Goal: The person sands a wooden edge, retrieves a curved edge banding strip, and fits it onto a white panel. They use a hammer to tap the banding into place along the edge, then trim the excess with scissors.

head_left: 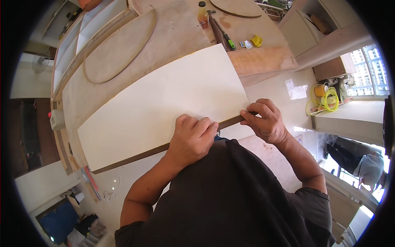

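A large white panel with a curved far edge lies in front of me on a wooden workbench. Along its straight near edge runs a dark brown edging strip. My left hand is closed over the near edge around its middle, fingers curled together against strip and panel. At the panel's right corner, my right hand pinches the end of the strip between thumb and fingers. Whether the strip is stuck down along the whole edge cannot be told.
Beyond the panel lie a hammer with a green-tipped handle, an amber bottle and a crumpled yellow wrapper. A thin curved strip rests on the bench. A yellow hose coil is at the right; a white jug stands left.
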Motion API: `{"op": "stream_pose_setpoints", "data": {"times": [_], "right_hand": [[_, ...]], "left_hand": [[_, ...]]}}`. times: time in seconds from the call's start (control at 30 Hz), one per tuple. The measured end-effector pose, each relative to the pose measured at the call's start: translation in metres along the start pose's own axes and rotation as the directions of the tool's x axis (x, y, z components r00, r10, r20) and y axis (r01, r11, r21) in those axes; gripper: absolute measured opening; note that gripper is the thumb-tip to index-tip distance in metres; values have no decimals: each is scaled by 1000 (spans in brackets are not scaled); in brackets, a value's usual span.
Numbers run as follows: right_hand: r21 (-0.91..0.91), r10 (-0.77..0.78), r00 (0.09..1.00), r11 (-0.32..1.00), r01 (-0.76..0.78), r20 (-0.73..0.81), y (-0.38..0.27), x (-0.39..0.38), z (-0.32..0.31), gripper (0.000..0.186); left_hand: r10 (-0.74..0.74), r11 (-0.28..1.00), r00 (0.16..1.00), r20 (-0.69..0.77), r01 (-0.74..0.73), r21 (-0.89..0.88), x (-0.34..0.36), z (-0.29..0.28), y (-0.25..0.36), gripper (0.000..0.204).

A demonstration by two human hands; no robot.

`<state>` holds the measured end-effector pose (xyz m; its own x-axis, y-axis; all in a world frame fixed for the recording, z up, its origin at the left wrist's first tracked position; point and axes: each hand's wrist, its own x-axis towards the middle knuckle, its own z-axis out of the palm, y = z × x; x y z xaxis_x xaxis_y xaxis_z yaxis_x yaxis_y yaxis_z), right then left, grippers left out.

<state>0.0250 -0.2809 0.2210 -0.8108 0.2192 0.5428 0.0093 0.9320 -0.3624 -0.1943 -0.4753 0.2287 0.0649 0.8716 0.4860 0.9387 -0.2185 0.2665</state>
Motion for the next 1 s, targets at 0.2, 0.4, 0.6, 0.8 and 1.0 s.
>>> {"op": "stream_pose_setpoints", "data": {"times": [0.2, 0.4, 0.6, 0.8, 1.0], "right_hand": [[203, 320, 947, 928, -312, -5, -4, -10, 0, 45], [562, 791, 548, 331, -758, 273, -5, -31, 17, 43], [598, 819, 466, 199, -777, 334, -7, -25, 17, 39], [642, 770, 453, 75, -763, 449, -1, -12, 13, 43], [659, 751, 416, -33, -751, 512, -4, -10, 14, 46]], "left_hand": [[-1, 1000, 1000, 9, 1, -2, 0, 1, 0, 34], [-16, 999, 1000, 21, 17, -41, -1, 0, 0, 38], [-9, 999, 1000, 13, 10, -48, 5, -3, 1, 21], [-36, 995, 998, 52, 41, -93, 2, -1, -1, 39], [-30, 994, 999, 35, 33, -104, 4, -2, -2, 23]]}}
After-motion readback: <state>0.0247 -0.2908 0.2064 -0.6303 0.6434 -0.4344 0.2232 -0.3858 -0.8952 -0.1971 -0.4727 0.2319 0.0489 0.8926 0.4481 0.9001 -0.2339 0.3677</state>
